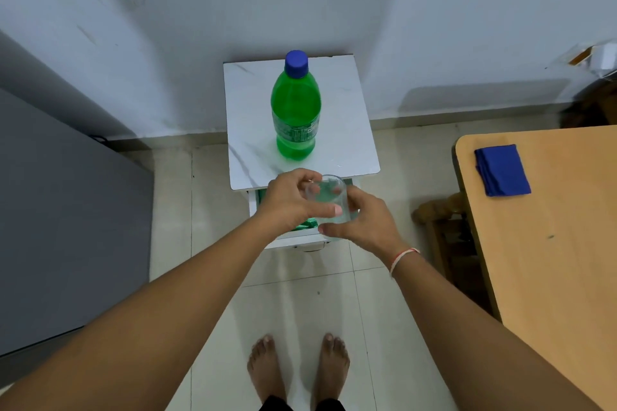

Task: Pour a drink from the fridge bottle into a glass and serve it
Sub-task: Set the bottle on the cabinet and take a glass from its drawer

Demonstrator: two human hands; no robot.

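Observation:
A green plastic bottle (295, 110) with a blue cap stands upright and capped on the white marble-look top of a small cabinet (347, 130). In front of the cabinet, above its pulled-out drawer (302, 228), both hands hold a clear drinking glass (329, 198). My left hand (293, 202) grips its left side with fingers over the rim. My right hand (365, 220) wraps its right side and base. The glass looks empty.
A grey fridge (66, 210) stands to the left. A wooden table (551, 243) on the right carries a folded blue cloth (502, 170), with a wooden chair (444, 227) beside it. Tiled floor and my bare feet (297, 367) lie below. The cabinet backs onto a white wall.

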